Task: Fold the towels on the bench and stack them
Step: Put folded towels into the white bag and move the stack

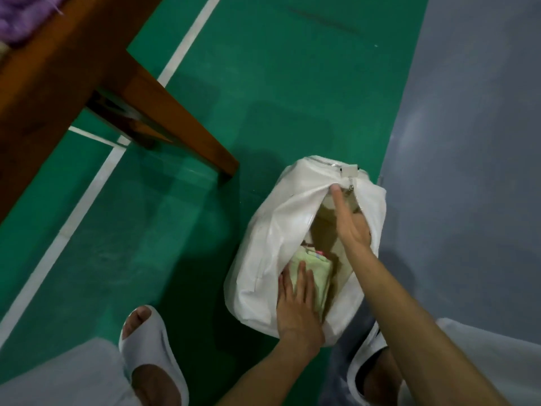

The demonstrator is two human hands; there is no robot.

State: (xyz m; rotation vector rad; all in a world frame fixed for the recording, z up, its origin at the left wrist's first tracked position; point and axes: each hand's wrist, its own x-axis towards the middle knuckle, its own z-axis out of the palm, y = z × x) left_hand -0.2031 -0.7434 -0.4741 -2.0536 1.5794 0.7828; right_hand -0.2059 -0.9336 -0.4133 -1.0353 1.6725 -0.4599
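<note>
A white zip bag (pixel 272 230) stands unzipped on the floor between my feet. Inside it lies a pale green folded towel (pixel 317 273) with a bit of pink cloth beside it. My left hand (pixel 295 306) rests flat on the green towel and the bag's near edge, fingers straight. My right hand (pixel 349 221) reaches into the bag's far end with fingers extended; its fingertips are partly hidden by the bag's rim near the zip pull (pixel 349 172). A purple towel (pixel 23 16) lies on the wooden bench (pixel 58 77) at the top left.
The bench leg (pixel 187 127) slants down toward the bag. The floor is green with white lines (pixel 87 189), and grey (pixel 468 142) to the right. My feet in white slides (pixel 152 353) flank the bag.
</note>
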